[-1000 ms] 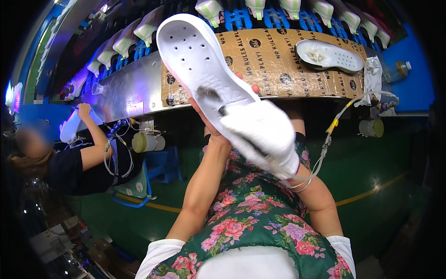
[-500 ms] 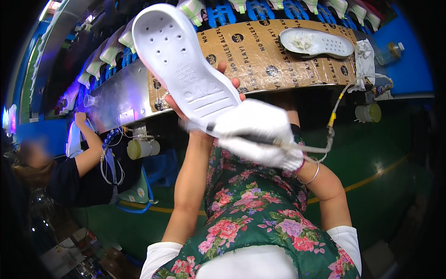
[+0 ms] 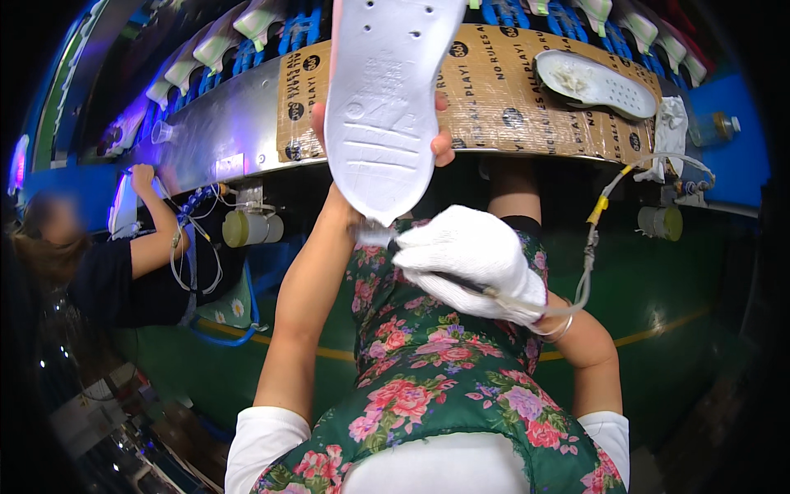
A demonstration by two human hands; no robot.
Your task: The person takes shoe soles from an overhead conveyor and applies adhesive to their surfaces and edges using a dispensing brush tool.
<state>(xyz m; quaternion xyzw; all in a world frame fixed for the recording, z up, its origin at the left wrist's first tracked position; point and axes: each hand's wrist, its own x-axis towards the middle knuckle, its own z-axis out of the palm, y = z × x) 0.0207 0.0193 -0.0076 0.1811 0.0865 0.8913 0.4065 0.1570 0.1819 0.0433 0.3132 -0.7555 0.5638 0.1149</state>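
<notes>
A long white shoe sole (image 3: 383,107) stands nearly upright in the picture, its near end coming to a small tip. It has small holes and several raised bars. My bare left hand (image 3: 443,142) grips it from behind, fingers curled round both edges; the palm is hidden. In a white knitted glove, my right hand (image 3: 469,262) pinches a brush (image 3: 377,234) whose dark handle joins a thin hose (image 3: 587,255). The blurred bristles are just below the sole's near tip, by my left wrist; I cannot tell whether they touch it.
Printed cardboard (image 3: 485,90) covers the bench. On it lies another sole (image 3: 609,92) with crumpled white bits at one end. A white cloth (image 3: 671,128) and a capped bottle (image 3: 714,128) are at the right. A co-worker (image 3: 107,263) sits at the left; blue clamps line the back.
The sole has swung from a leftward slant to nearly upright, and its far end runs out of view. My right hand has drawn back toward me; the brush has left the sole's face.
</notes>
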